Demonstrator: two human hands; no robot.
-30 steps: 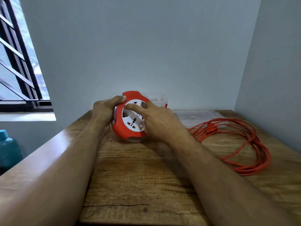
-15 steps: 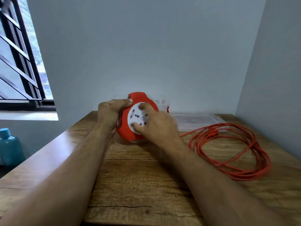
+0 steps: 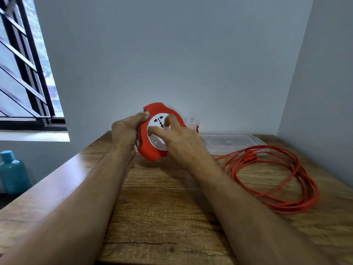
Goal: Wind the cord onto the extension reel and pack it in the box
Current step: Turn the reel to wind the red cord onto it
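left hand [image 3: 126, 131] clamps my extension reel [image 3: 152, 150] upright above the table [image 3: 162, 217]; right hand [image 3: 181, 142] presses straight fingers on its white dial. i'd crank evenly, feeding the loose cord [image 3: 277, 178].

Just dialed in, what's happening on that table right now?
A person is working on an orange extension reel, held tilted just above the wooden table. The left hand grips its rim, while the right hand has fingers on the white socket face. Most of the orange cord lies in loose loops on the table to the right. A clear plastic lid lies flat behind it, by the wall.
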